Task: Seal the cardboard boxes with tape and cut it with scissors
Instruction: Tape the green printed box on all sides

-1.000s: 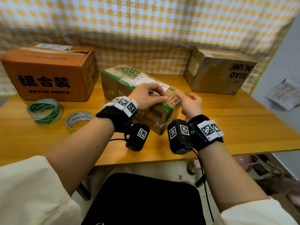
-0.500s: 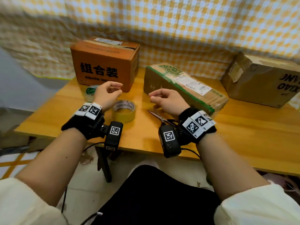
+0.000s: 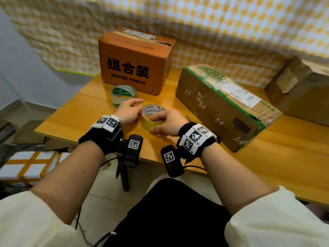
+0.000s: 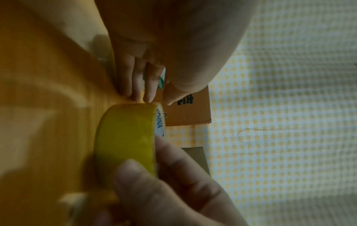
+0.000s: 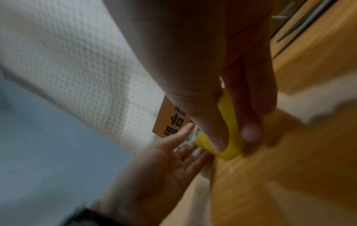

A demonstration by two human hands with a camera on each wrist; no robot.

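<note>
From the head view, a wooden table [image 3: 267,157] is seen against a yellow checked cloth [image 3: 213,32]. An orange box [image 3: 133,59] is stood upright at the back left, its top flaps closed. A long brown box with green edging [image 3: 222,104] is laid on its side to the right, its long axis running from back left to front right, and a third brown box [image 3: 299,90] is cut off at the right edge. What is inside the boxes cannot be told. A green-printed tape roll [image 3: 123,94] is laid flat just in front of the orange box. The yellow tape roll [image 3: 151,116] is laid flat near the front edge, its hole facing up. It is gripped by the right hand [image 3: 167,123], thumb over the top rim and fingers curled against the near wall. The left hand [image 3: 129,111] is held loosely spread against the roll's left side.

In the left wrist view, the yellow tape roll [image 4: 125,142] is touched by straight fingertips [image 4: 148,85] of the left hand, and pinched across its rim by the right hand [image 4: 164,191].

In the right wrist view, the yellow tape roll [image 5: 226,137] is clasped by the right hand [image 5: 231,94]; the left hand [image 5: 160,168] is held flat beside it. Scissors [image 5: 301,26] are laid on the table beyond.
</note>
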